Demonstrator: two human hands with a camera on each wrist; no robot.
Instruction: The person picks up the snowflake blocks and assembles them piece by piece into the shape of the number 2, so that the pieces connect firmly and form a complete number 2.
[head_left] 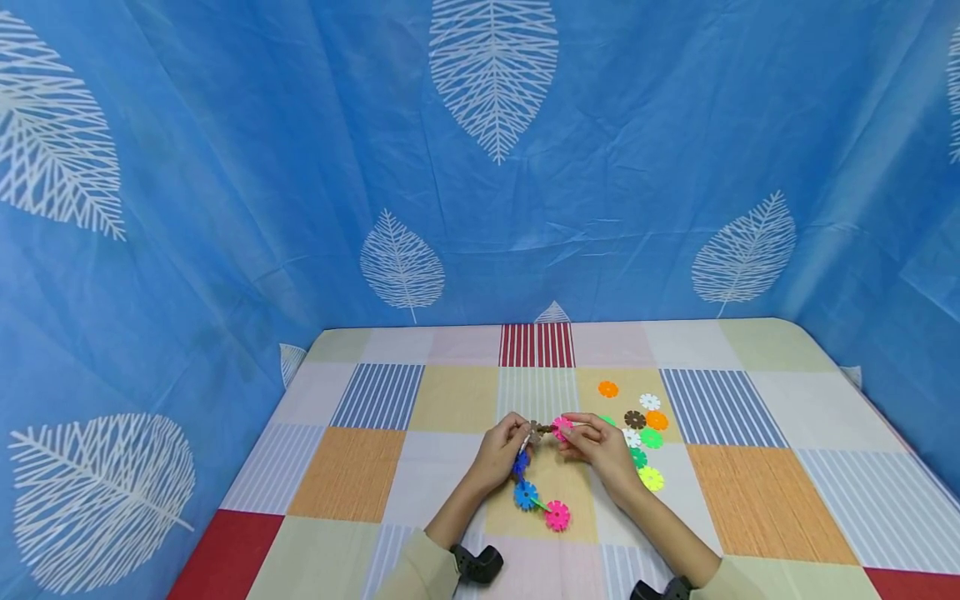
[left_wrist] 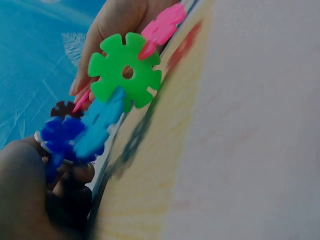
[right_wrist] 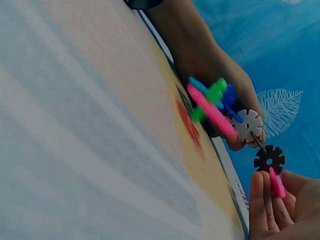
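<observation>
A chain of notched plastic discs hangs between the two hands, held above the patterned cloth. My left hand (head_left: pixel 497 457) pinches it near a white disc (right_wrist: pixel 240 126) and a dark blue disc (head_left: pixel 521 463). On the right, my right hand (head_left: pixel 606 454) pinches a pink disc (head_left: pixel 561 428) that is slotted into a brown disc (right_wrist: pixel 275 156). Below the left hand dangle a light blue disc (head_left: pixel 526 495), a green disc (left_wrist: pixel 107 70) and a second pink disc (head_left: pixel 557 516). The left fingertips are partly hidden behind the discs.
Loose discs lie right of the right hand, among them orange (head_left: pixel 608 389), white (head_left: pixel 649 402), brown (head_left: pixel 635 413), bright green (head_left: pixel 651 438) and yellow (head_left: pixel 651 478) ones. A checked cloth (head_left: pixel 442 475) covers the table. Blue leaf-print curtains (head_left: pixel 600 167) surround it.
</observation>
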